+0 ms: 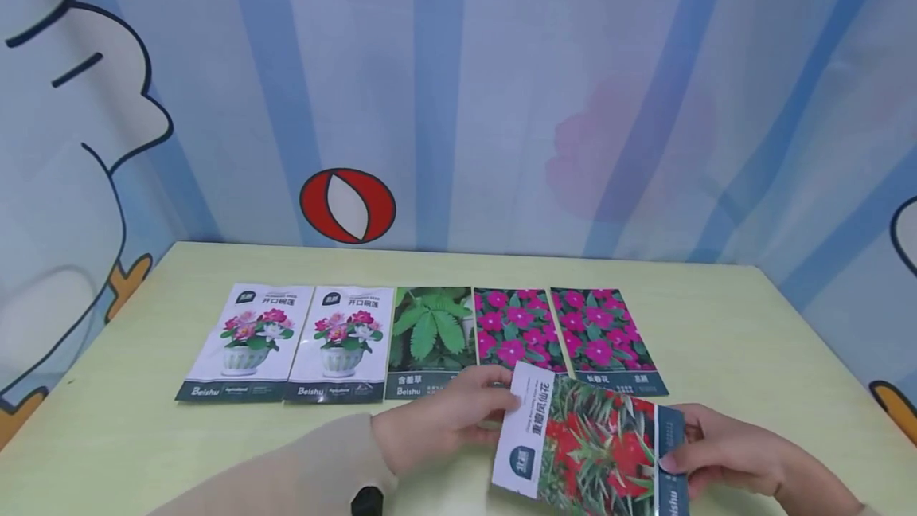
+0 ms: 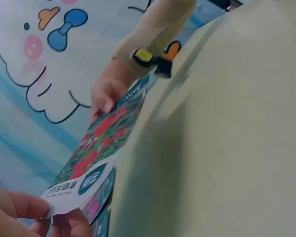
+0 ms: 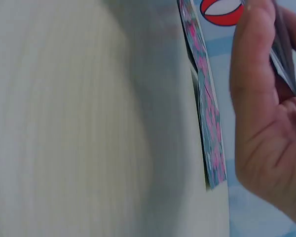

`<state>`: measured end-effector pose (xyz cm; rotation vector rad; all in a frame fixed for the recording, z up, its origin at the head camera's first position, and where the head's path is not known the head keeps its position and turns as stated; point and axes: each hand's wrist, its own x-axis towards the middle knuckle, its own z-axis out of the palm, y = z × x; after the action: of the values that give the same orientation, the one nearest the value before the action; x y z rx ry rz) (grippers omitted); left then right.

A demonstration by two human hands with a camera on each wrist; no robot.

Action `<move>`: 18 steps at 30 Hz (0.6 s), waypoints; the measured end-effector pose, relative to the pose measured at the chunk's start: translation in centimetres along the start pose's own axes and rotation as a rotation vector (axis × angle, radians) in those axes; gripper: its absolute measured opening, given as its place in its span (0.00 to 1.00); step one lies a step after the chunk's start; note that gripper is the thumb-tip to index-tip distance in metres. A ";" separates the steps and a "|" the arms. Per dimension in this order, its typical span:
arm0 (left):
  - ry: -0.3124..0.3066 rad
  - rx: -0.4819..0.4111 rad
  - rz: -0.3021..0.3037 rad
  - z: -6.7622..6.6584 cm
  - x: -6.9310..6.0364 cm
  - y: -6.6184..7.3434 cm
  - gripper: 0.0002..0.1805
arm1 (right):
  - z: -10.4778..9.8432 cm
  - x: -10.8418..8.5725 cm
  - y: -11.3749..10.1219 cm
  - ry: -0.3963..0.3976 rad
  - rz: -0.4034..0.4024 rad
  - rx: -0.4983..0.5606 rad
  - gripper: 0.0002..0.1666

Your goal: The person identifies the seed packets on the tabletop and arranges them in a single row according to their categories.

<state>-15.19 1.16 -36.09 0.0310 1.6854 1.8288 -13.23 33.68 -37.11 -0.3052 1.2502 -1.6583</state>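
A seed packet with red flowers (image 1: 602, 444) is held sideways above the front of the table, its white top end to the left. My left hand (image 1: 458, 411) pinches that white end, thumb on the printed face. At the dark bottom end, my right hand (image 1: 745, 452) grips the packet with the thumb on top. In the left wrist view the red-flower packet (image 2: 96, 143) slants between both hands. The right wrist view shows only a thin edge of the packet (image 3: 284, 49) in the right hand (image 3: 259, 98).
Behind lies a row of packets: two white bowl-lotus packets (image 1: 247, 341) (image 1: 340, 345), a green-leaf packet (image 1: 430, 333), and two pink-flower packets (image 1: 512, 325) (image 1: 602, 333). The held packet partly covers the pink ones. A patterned curtain (image 1: 501, 102) rises behind the pale table (image 1: 752, 341).
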 end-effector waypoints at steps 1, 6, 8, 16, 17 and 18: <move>0.019 0.013 0.008 -0.1 0.3 0.2 0.13 | 0.2 0.2 0.1 -0.036 -0.013 0.008 0.22; 0.041 0.085 0.040 -0.8 1.5 0.9 0.11 | 1.0 0.9 0.2 -0.103 -0.045 0.039 0.22; 0.033 0.122 0.044 -0.9 1.7 1.0 0.10 | 1.2 1.2 -0.1 -0.098 -0.034 0.055 0.23; -0.138 0.263 0.073 -0.4 2.2 1.7 0.11 | 1.9 4.4 -0.2 -0.154 -0.052 -0.032 0.24; -0.164 0.277 0.080 -0.2 2.2 1.8 0.12 | 2.2 4.8 -0.2 -0.159 -0.058 -0.041 0.24; -0.179 0.294 0.092 -0.1 2.3 1.9 0.11 | 2.4 5.2 -0.3 -0.158 -0.059 -0.044 0.24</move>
<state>-17.82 2.21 -35.32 0.3896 1.8331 1.5754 -14.23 28.03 -37.56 -0.4946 1.1696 -1.6246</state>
